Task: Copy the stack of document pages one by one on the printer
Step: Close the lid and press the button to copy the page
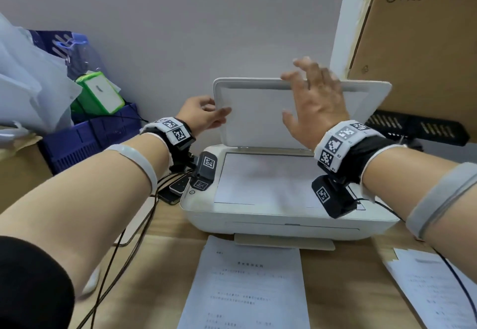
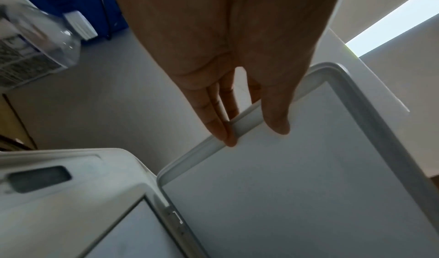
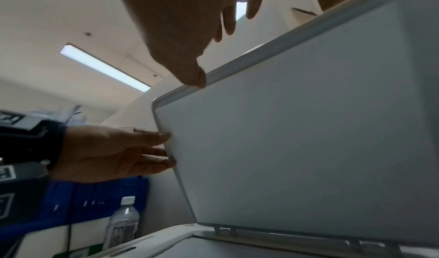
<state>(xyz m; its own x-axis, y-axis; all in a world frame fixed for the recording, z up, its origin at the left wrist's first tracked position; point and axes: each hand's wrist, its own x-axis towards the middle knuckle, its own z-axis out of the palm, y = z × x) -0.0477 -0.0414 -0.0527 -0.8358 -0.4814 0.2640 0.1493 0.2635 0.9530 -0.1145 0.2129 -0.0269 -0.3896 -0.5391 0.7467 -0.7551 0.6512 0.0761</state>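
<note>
A white printer (image 1: 258,222) stands on the wooden desk with its scanner lid (image 1: 258,116) raised nearly upright. A white sheet (image 1: 258,178) lies on the scanner glass. My left hand (image 1: 206,114) pinches the lid's left edge, thumb on the inner face and fingers behind, as the left wrist view (image 2: 253,134) shows. My right hand (image 1: 317,101) hovers open with spread fingers at the lid's top edge; its thumb tip (image 3: 194,78) is near the rim. A printed page (image 1: 247,284) lies in front of the printer, and more pages (image 1: 433,284) lie at the right.
Blue crates (image 1: 85,142) with a green box (image 1: 100,93) and plastic bags fill the left. A PICO cardboard box (image 1: 418,44) looms at the right above a black tray (image 1: 418,127). A water bottle (image 3: 122,222), a phone (image 1: 175,189) and cables sit left of the printer.
</note>
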